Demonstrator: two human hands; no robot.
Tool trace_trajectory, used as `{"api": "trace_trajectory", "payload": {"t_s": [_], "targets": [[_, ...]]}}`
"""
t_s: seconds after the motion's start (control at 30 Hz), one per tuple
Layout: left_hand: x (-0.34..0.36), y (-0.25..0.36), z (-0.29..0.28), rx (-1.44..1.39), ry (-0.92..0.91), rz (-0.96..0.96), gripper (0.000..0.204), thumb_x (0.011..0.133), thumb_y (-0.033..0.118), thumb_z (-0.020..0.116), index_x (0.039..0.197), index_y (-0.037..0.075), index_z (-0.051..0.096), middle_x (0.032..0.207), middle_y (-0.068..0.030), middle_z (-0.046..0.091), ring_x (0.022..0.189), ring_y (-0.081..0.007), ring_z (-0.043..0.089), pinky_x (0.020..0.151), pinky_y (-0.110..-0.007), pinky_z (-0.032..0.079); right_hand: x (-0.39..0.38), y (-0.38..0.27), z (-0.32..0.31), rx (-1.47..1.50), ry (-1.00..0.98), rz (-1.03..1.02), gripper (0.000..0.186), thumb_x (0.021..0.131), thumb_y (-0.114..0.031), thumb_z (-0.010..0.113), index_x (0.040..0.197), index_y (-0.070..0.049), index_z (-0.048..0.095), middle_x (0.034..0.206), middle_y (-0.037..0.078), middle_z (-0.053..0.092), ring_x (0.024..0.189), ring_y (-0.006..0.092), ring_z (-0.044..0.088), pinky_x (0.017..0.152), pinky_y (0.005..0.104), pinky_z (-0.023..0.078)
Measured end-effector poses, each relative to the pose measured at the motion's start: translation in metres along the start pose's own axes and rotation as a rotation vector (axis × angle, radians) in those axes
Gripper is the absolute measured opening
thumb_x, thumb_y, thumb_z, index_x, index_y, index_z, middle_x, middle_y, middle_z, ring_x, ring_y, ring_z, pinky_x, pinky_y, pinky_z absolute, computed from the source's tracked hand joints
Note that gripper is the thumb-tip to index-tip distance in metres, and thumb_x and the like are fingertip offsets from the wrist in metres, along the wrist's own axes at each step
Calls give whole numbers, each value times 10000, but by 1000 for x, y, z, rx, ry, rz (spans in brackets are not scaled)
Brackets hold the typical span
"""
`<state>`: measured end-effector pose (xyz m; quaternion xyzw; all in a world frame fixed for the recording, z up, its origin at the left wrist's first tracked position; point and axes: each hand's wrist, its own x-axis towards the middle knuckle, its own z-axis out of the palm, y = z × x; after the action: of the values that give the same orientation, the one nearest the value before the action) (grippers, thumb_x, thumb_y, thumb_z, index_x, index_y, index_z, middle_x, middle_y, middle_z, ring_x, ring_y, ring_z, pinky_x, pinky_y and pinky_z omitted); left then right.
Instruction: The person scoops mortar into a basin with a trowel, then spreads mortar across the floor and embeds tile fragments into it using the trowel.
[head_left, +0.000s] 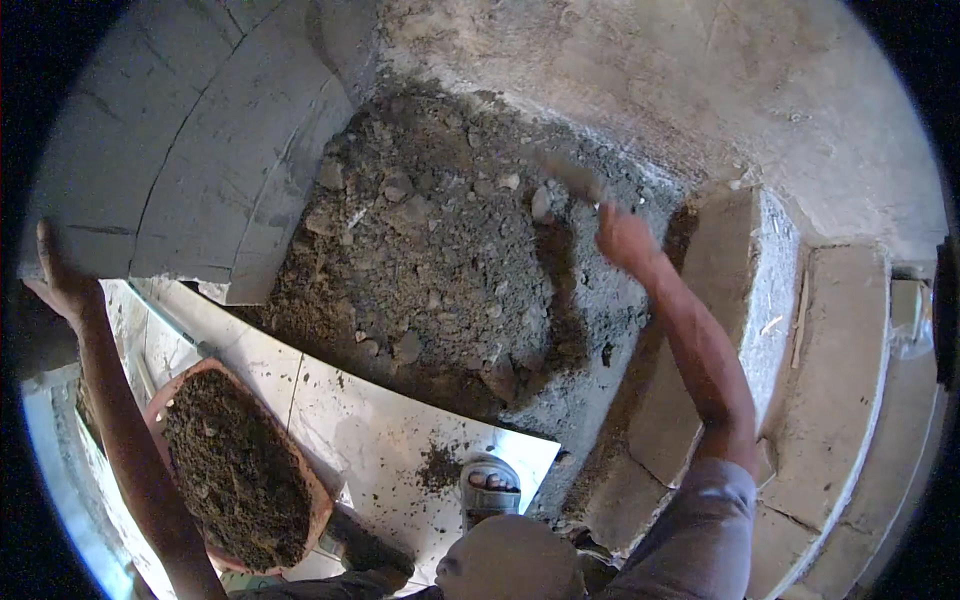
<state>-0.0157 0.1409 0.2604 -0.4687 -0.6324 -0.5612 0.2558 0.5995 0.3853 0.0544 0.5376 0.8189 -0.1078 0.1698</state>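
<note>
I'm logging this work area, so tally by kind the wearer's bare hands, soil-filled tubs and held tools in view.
Bare hands: 2 (left hand, right hand)
Soil-filled reddish tub: 1
Blurred tool in the right hand: 1
Total: 4

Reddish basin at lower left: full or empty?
Full, or nearly so: dark, crumbly soil covers the inside of the reddish basin, leaving mainly its rim visible.

Right hand [625,238] is gripping a blurred brown tool [572,178] over the rubble bed [430,250]; stepped blocks [690,330] are running along its right side. Left hand [70,288] is resting at the grey slab [210,150]'s edge. Soil-filled pan [318,497] is sitting beside a sandaled foot [490,482] that's standing on pale tiles [365,435].
</note>
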Motion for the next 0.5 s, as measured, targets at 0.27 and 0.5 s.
{"api": "trace_trajectory", "payload": {"t_s": [0.27,0.5], "targets": [[-5,18,12,-90,71,-107,340,822,41,449,1158,36,501,1116,-153,537,984,-230,548,839,-323,460,30,-58,59,-63,132,-296,414,769,-144,402,1119,78,383,786,234,599,663,357,597,598,475,470],[-5,12,12,-116,76,-136,336,819,95,457,1144,24,500,1112,-155,532,984,-236,540,842,-333,452,73,-34,-9,-46,68,-133,375,764,-150,452,1067,67,416,785,238,596,712,383,590,635,477,474]]}}
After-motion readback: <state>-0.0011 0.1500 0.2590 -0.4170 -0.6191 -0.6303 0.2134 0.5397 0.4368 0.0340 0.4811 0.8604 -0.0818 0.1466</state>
